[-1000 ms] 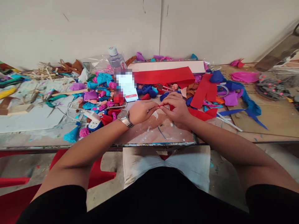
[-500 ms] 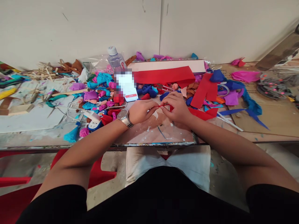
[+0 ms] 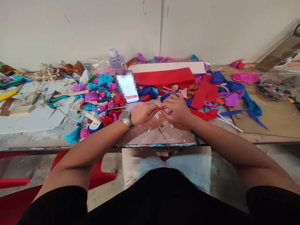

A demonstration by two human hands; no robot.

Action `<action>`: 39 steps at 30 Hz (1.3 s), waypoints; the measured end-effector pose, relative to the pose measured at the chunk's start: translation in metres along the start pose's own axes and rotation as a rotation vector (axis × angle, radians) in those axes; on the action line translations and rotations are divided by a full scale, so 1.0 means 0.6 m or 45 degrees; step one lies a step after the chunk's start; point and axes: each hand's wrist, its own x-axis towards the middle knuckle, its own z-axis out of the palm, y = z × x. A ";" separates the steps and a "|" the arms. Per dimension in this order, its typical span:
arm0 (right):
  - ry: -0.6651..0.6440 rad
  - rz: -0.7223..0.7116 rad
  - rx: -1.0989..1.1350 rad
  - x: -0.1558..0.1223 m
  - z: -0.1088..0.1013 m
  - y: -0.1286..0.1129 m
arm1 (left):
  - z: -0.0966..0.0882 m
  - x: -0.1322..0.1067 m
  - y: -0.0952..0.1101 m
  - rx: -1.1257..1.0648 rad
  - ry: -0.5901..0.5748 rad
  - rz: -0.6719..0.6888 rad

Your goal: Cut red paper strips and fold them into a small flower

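Note:
Over the bench in front of me, my left hand [image 3: 143, 113], with a steel watch [image 3: 126, 118] on its wrist, is closed in a pinch. Facing it, my right hand [image 3: 177, 108] has thumb and fingers pinched together, nearly meeting the left fingertips. Both hold a thin, twisted piece of red crepe paper [image 3: 161, 109], mostly hidden by the fingers. Just behind the right hand lie wide red crepe paper strips [image 3: 204, 93]. A longer red strip [image 3: 164, 77] stretches across the back over a white board [image 3: 168, 66].
Crumpled coloured paper pieces [image 3: 91, 96] crowd the bench. A lit phone [image 3: 127, 87] leans against a plastic bottle [image 3: 117, 62]. A blue-and-white power socket [image 3: 95, 125] with cables sits left. Cardboard [image 3: 269, 122] and a dark netted bundle [image 3: 273, 87] lie right.
My fingers have shifted slightly around the red paper, and less of it shows between the fingertips. The other things stay put, apart from a slight camera shift.

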 end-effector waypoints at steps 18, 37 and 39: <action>0.054 0.073 0.123 0.000 0.002 0.001 | -0.006 0.003 0.005 -0.050 0.008 -0.057; 0.103 0.054 0.145 0.001 0.003 0.002 | -0.013 0.008 0.012 -0.361 -0.040 -0.171; 0.113 0.054 0.140 0.001 0.003 0.002 | -0.011 0.007 0.011 -0.372 -0.032 -0.160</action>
